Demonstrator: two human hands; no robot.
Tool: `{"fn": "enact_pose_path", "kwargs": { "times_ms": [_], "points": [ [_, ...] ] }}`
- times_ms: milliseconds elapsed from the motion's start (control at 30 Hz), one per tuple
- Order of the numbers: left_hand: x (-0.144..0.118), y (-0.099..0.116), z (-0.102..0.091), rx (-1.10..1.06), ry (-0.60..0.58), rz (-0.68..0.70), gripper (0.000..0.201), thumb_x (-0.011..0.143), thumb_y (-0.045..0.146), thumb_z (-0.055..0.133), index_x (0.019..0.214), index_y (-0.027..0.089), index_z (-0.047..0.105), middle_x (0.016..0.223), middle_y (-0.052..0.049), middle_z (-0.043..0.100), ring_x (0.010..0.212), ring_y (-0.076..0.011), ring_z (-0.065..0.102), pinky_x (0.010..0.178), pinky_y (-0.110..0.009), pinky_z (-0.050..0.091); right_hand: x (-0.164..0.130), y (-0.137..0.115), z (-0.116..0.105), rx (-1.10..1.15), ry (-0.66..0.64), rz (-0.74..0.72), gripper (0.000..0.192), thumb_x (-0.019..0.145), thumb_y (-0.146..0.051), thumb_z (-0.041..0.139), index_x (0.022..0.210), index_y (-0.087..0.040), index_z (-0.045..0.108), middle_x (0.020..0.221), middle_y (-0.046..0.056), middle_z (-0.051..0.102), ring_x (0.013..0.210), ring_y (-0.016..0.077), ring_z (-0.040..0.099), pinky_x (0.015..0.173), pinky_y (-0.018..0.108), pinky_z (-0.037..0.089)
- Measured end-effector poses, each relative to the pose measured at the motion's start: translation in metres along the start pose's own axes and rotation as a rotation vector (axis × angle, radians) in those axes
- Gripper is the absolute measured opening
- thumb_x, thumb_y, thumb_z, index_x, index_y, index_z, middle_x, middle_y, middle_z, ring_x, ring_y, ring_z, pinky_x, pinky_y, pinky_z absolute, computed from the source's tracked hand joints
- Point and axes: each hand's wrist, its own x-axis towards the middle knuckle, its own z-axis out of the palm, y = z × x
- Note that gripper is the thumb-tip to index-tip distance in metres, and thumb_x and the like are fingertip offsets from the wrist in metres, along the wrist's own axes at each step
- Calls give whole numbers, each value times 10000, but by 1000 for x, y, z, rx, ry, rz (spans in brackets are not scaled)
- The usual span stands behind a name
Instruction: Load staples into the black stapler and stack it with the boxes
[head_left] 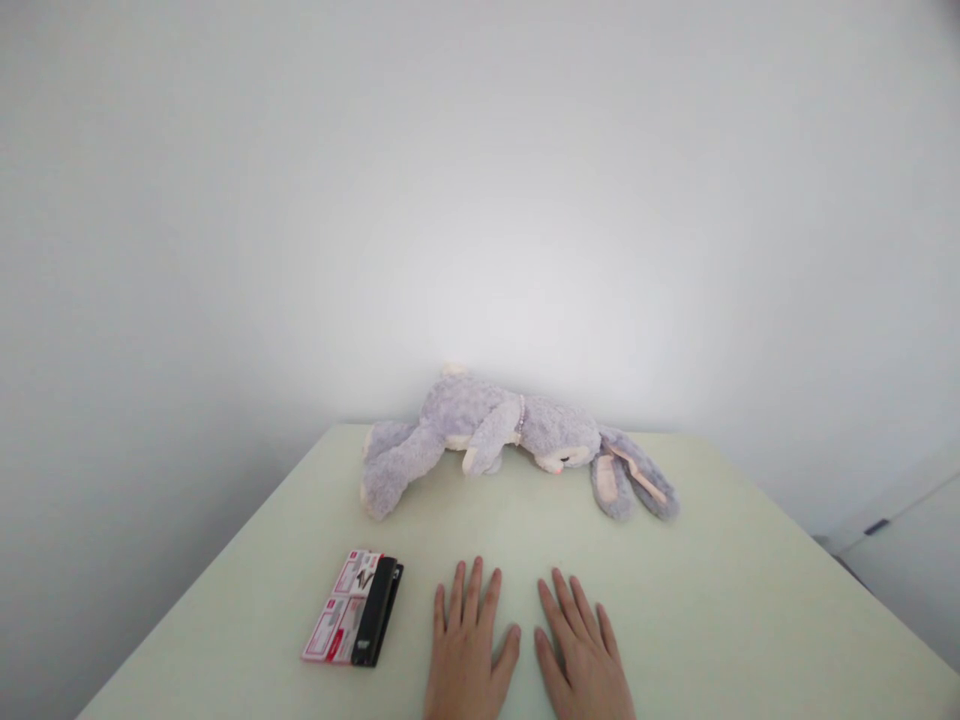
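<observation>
Palm down on the pale green table (697, 620), my left hand (469, 655) lies flat with its fingers spread. Beside it, my right hand (581, 650) rests the same way, also holding nothing. A black stapler (375, 612) is left of my left hand, apart from it. Against the stapler's left side lie small red-and-white boxes (339, 608) printed with labels and a picture. Beyond both hands, a lavender plush rabbit (469, 410) lies on its side along the far edge, its legs to the left and long ears to the right.
A plain white wall (480, 200) rises right behind the table's far edge. At the far right, past the table's edge, a white panel (922, 540) with a dark handle-like piece (876, 527) is partly visible.
</observation>
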Motion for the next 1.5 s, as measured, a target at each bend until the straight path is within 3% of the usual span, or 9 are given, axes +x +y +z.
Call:
{"fn": "enact_pose_path", "kwargs": {
  "times_ms": [1500],
  "points": [
    [2, 3, -5, 4, -28, -13, 649, 1013, 528, 386, 1599, 400, 137, 1697, 17, 115, 1569, -324, 121, 1235, -664, 212, -2, -1, -6, 20, -24, 8, 581, 1034, -500, 316, 1591, -357, 238, 1672, -31, 203, 1550, 281, 206, 1222, 614, 286]
  ]
}}
